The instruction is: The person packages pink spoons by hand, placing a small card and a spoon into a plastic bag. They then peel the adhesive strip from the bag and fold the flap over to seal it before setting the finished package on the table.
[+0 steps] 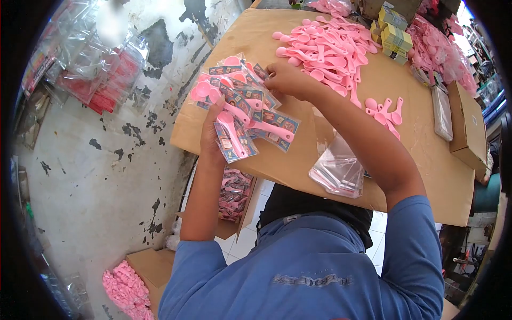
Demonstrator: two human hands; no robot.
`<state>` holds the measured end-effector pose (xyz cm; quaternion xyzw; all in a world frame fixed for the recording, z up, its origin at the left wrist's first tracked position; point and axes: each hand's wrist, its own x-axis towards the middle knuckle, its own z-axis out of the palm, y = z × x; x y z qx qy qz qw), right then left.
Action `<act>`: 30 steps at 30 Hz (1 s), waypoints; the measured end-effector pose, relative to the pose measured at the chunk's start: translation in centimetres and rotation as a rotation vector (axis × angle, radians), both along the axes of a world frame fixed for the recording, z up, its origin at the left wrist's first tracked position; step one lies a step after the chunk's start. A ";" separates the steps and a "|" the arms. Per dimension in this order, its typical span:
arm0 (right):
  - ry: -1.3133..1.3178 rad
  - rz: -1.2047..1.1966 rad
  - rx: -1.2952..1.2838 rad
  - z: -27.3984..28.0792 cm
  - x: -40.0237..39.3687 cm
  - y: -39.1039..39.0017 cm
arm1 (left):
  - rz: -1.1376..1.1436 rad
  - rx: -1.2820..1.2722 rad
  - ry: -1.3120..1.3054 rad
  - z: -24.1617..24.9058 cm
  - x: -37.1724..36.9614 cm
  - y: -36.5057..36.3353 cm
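Note:
My left hand point(212, 130) is closed on the near left side of a bunch of packaged pink measuring spoons point(234, 109), each in a clear bag with a blue printed card. The bunch is held over the table's left edge. My right hand point(288, 81) touches the far right side of the bunch, its fingers bent together at the edge of one packet; what lies between the fingertips is hidden. Beyond it spreads a big heap of loose pink measuring spoons point(333, 50). A few loose spoons point(386, 113) lie to the right of my right forearm.
A stack of clear plastic bags point(338, 168) lies at the table's point(421, 176) near edge. Yellow card bundles point(396, 40) and bagged pink spoons point(434, 50) stand at the back right, a cardboard box point(466, 125) at the right. Below left, another box holds packaged spoons point(234, 194).

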<state>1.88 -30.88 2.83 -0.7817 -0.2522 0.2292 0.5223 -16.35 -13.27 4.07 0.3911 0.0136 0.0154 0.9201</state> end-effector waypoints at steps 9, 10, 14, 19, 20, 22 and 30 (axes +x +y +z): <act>0.165 0.278 0.217 3.8 -3.6 -1.2 | -0.084 0.066 -0.070 1.9 -0.8 0.3; 0.101 0.273 0.170 4.1 -4.0 -1.1 | -0.058 0.075 -0.077 2.0 -1.1 0.2; -0.097 0.251 0.002 6.1 -7.1 -0.1 | -0.068 -0.016 -0.084 -2.6 0.3 3.5; 0.201 0.199 0.150 4.6 -8.2 2.3 | -0.163 0.013 -0.137 -0.2 -2.1 2.9; 0.168 0.147 0.075 4.8 -8.7 2.1 | -0.149 -0.012 -0.182 0.1 -2.6 2.3; 0.130 0.083 0.021 4.7 -8.8 2.2 | -0.124 -0.065 -0.274 1.4 -3.6 0.8; -0.327 -0.097 -0.126 2.7 -6.9 -1.1 | 0.084 -0.025 -0.187 -3.3 -1.5 2.0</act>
